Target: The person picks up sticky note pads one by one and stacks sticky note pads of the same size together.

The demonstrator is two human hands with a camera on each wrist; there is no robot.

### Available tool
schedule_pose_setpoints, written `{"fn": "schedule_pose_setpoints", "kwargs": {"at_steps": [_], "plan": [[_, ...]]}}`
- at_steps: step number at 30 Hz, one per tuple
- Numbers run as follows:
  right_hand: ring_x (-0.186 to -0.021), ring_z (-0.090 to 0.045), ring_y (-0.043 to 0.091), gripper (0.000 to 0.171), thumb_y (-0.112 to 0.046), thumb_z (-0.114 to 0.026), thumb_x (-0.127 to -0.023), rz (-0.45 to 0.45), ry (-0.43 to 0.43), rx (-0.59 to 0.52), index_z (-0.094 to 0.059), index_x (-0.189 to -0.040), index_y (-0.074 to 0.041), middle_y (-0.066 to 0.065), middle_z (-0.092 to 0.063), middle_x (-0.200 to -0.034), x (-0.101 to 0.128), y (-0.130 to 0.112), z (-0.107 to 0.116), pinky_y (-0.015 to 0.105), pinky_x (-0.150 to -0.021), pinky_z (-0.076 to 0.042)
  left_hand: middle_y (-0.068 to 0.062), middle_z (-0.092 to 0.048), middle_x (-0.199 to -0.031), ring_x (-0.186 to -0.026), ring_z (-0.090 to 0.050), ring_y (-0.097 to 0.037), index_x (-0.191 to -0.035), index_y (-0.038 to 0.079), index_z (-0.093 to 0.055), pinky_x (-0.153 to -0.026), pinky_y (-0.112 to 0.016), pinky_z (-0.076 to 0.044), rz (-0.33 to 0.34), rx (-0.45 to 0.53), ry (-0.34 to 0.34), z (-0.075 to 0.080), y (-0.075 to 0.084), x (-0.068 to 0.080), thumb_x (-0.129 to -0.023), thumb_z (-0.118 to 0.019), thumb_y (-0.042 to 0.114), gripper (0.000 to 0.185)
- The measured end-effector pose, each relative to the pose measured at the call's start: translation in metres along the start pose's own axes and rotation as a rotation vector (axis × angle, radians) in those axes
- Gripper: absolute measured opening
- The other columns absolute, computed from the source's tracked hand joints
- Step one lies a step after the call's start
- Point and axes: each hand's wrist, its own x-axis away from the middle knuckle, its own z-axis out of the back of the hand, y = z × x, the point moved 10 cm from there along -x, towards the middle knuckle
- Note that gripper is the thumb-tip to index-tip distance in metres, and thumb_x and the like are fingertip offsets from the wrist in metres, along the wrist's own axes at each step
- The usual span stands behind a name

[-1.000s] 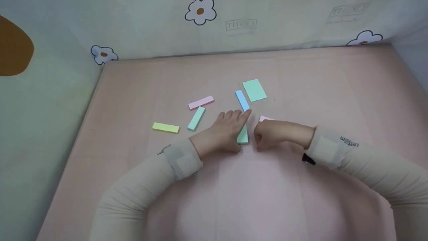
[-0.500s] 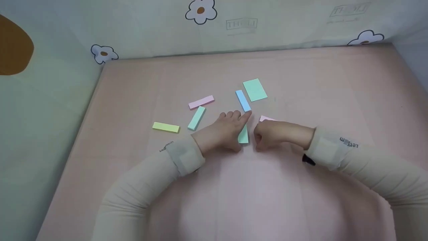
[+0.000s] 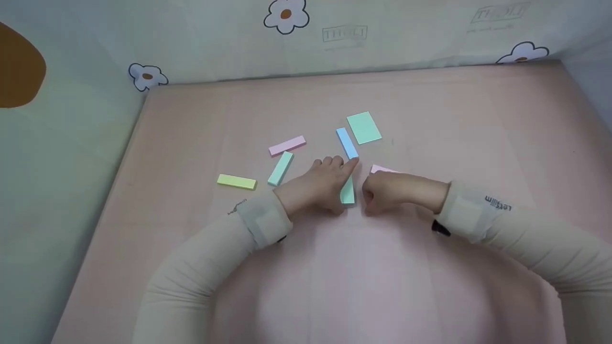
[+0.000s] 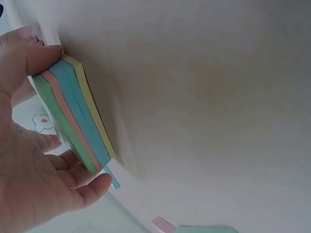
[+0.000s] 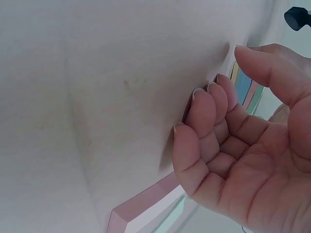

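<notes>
A stack of thin pastel blocks (image 3: 348, 193), green on top, rests on the pink surface. In the left wrist view the stack (image 4: 77, 116) shows yellow, blue, pink and green layers. My left hand (image 3: 318, 184) holds it from the left, thumb (image 4: 29, 53) on its near end and fingers (image 4: 73, 184) curled toward the far end. Just right of the stack is my right hand (image 3: 387, 191), curled into a loose fist holding nothing, its fingertips (image 5: 204, 97) on the surface. A pink block (image 3: 379, 168) lies behind it and also shows as the pink block (image 5: 146, 206).
Loose blocks lie beyond the hands: a blue one (image 3: 346, 142), a wide green one (image 3: 364, 128), a pink one (image 3: 287, 145), a teal one (image 3: 280, 168) and a yellow-green one (image 3: 236, 181). Flower-print fabric walls (image 3: 287, 19) enclose the surface at the back and sides.
</notes>
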Motion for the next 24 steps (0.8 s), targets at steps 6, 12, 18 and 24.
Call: {"fn": "schedule_pose_setpoints", "kwargs": {"at_steps": [6,12,18,24], "plan": [[-0.058,-0.045,0.013,0.011,-0.014,-0.064,-0.078,0.011,0.003,0.007,-0.064,-0.074,-0.003,0.0,-0.053,-0.06,0.0002,-0.0008,0.0005,0.023,-0.052,-0.035,-0.009,-0.038,-0.13,-0.113,-0.034,-0.021,-0.147,0.017,-0.009,-0.105,-0.039,-0.023,0.01,0.024,0.001,0.0007,0.0001,-0.0007,-0.07,-0.075,0.027,0.102],[-0.061,-0.047,0.016,0.013,-0.016,-0.064,-0.08,-0.01,0.001,0.009,-0.064,-0.078,-0.004,0.002,-0.055,-0.063,-0.0015,0.0006,-0.0008,0.025,-0.054,-0.036,-0.008,-0.039,-0.127,-0.109,-0.036,-0.02,-0.147,0.018,-0.009,-0.101,-0.034,-0.03,0.022,0.026,0.001,0.0014,-0.0004,0.0004,-0.07,-0.076,0.027,0.103],[-0.062,-0.047,0.016,0.013,-0.017,-0.064,-0.08,-0.017,-0.002,0.006,-0.064,-0.079,-0.004,0.003,-0.055,-0.064,-0.002,0.0009,-0.0015,0.025,-0.055,-0.037,-0.009,-0.04,-0.127,-0.108,-0.037,-0.021,-0.147,0.018,-0.008,-0.103,-0.035,-0.03,0.036,0.022,0.0,0.0022,-0.0007,0.0005,-0.071,-0.075,0.027,0.102],[-0.061,-0.046,0.015,0.013,-0.017,-0.064,-0.081,-0.022,-0.004,-0.006,-0.063,-0.078,-0.004,0.002,-0.053,-0.063,-0.0022,0.0024,-0.0019,0.025,-0.054,-0.036,-0.009,-0.033,-0.138,-0.118,-0.035,-0.023,-0.148,0.019,-0.002,-0.108,-0.041,-0.02,0.036,0.047,-0.013,0.0019,0.0011,0.0012,-0.072,-0.075,0.027,0.105]]}}
